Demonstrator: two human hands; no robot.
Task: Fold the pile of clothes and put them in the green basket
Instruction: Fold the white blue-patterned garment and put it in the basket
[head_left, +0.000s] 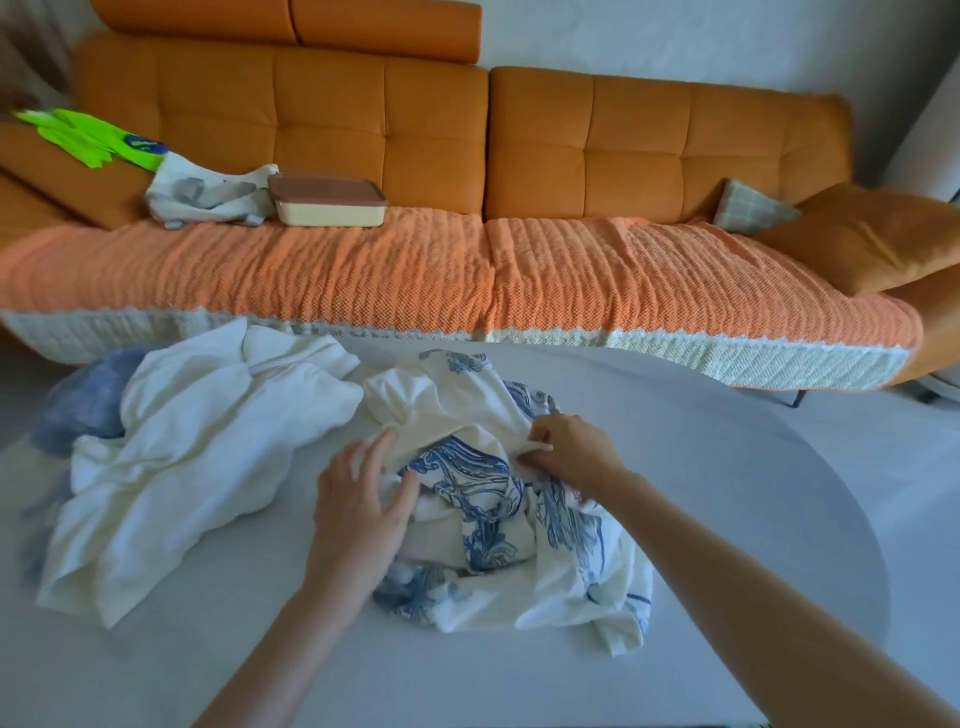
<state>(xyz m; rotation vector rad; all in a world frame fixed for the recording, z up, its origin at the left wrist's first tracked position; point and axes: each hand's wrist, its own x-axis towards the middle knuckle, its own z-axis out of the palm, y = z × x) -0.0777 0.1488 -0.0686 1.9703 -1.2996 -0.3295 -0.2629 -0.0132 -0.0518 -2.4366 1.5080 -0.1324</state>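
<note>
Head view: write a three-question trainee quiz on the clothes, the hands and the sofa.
1. True or false: the right hand pinches the blue-patterned garment.
2. What lies at the left of the table? A) plain white garment B) black jeans C) red towel
3. Fill in: the lidded box sits on the ____.
Key: 1 true; 2 A; 3 sofa.

Left hand (358, 499) flat, fingers straight; right hand (566, 447) in a tight pinch.
</note>
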